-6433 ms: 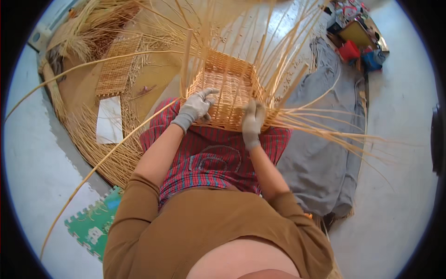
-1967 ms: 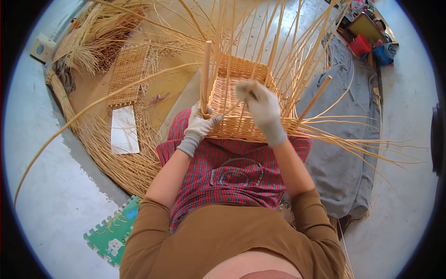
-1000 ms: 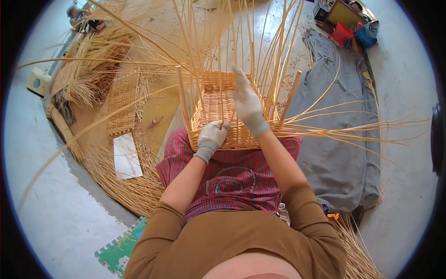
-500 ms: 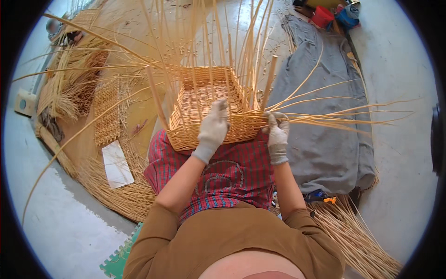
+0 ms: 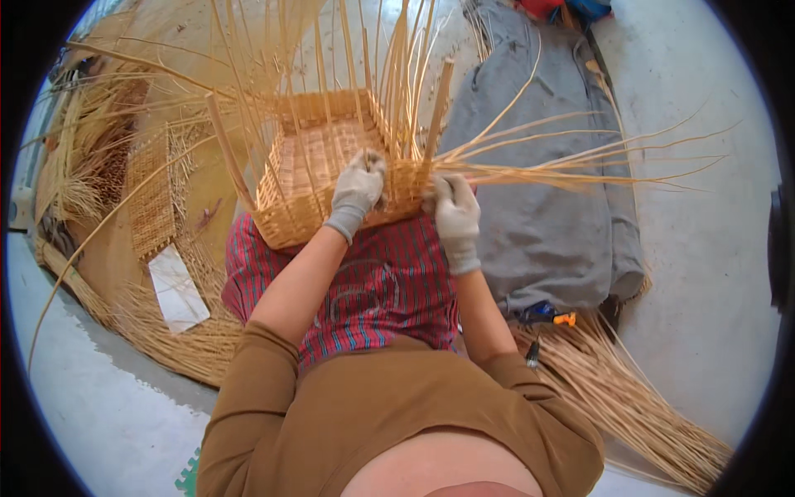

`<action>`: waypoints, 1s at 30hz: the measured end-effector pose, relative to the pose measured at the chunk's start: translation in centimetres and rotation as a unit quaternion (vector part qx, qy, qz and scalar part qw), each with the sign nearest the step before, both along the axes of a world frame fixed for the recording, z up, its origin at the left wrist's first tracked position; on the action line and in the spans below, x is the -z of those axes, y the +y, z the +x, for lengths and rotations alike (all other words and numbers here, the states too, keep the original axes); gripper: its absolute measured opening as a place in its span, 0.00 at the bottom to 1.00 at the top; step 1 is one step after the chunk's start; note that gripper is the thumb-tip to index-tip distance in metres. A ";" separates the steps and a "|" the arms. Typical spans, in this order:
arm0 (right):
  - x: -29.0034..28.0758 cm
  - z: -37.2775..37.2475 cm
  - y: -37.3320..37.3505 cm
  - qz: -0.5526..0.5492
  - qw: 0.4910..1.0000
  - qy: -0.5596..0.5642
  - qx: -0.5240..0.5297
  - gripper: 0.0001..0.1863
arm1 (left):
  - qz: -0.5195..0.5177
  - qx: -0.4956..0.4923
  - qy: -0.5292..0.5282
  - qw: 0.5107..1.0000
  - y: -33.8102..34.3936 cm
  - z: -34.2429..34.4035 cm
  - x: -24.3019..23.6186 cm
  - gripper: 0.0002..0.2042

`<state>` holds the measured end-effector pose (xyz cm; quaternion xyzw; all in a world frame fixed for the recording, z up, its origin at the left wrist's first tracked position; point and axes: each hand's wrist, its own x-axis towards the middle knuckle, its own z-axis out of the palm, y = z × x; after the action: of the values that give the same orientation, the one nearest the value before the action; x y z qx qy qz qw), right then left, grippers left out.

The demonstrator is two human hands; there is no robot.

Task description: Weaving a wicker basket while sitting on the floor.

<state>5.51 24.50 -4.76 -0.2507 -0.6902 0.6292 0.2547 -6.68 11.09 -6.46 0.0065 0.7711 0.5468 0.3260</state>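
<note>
Both gloved hands have stayed at the near rim over the last half second, while the unfinished wicker basket (image 5: 331,170) has turned a little on the lap, so that its right near corner now lies between them. Resting on the red checked cloth (image 5: 364,286) over the person's knees, the basket tilts away from the body, its open mouth facing up and slightly left. At the top of the near wall, the left hand (image 5: 358,189) is curled over the woven edge with its fingers closed on the rim close to the upright stakes. Just to its right, at the basket's corner, the right hand (image 5: 455,211) is clenched around a bundle of loose willow rods (image 5: 580,166), which fan out flat to the right from its fist, well past the basket. Directly above the two hands, tall stakes (image 5: 406,74) rise from the rim, one thicker stick (image 5: 439,108) standing just above the right hand. Under the fanned rods and to the right of the right hand lies a grey garment (image 5: 546,224) spread on the floor. Below that hand, beside the person's right elbow, a sheaf of rods (image 5: 629,398) lies on the pale floor with a small orange and blue tool (image 5: 551,316) at its head. Well to the left of the left hand sit a flat woven panel (image 5: 153,195) and a white sheet (image 5: 178,290) on more straw.
</note>
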 end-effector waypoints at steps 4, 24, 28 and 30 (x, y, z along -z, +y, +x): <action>-0.7 -3.4 -1.1 0.369 0.906 -0.163 -0.129 0.42 | 0.123 -0.033 0.372 0.920 -2.2 2.7 0.8 0.19; -0.2 -27.3 -19.6 -0.069 0.975 0.092 -0.192 0.37 | 0.242 -0.273 0.334 0.869 -15.8 -0.7 7.1 0.22; -3.2 -26.1 -21.2 -0.036 0.989 0.036 -0.141 0.34 | 0.191 -0.266 0.365 0.871 -18.1 -0.5 6.7 0.21; -1.0 -25.6 -20.5 0.038 0.989 0.081 -0.117 0.28 | 0.212 -0.278 0.404 0.845 -17.5 -1.3 7.5 0.19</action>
<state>-20.07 4.04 -3.80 -0.1066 -0.7157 0.6458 0.2436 -7.94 -6.45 -13.95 0.0810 0.6698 0.7135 -0.1893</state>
